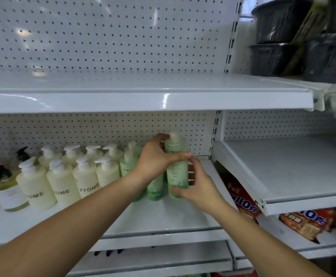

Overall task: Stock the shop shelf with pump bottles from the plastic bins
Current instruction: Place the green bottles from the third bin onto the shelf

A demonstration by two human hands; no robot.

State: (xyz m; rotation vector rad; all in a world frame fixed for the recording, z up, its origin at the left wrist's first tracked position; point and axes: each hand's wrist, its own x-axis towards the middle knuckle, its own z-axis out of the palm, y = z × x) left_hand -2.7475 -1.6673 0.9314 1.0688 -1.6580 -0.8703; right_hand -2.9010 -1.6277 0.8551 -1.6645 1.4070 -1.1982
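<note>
1. A green bottle (176, 166) stands upright at the centre of the frame, on the white shelf (163, 214), at the right end of the row of bottles.
2. The left hand (157, 158) wraps around the bottle's upper body from the left, thumb across its front just below the shoulder.
3. The right hand (197, 182) grips the same bottle low down, thumb under its front near the base, fingers (193, 162) behind it on the right.
4. Just left of it, more green bottles (130, 162) stand partly hidden by the left wrist.
5. Further left sit two rows of cream pump bottles (63, 186) with white pumps, lettered labels facing out.
6. At the left edge stands a clear yellowish bottle (9, 194) with a black pump.
7. Lower right of the frame, red snack packets (307, 222) lie under the neighbouring shelf.
8. Upper right, dark tubs (279, 39) are stacked on a higher shelf.
</note>
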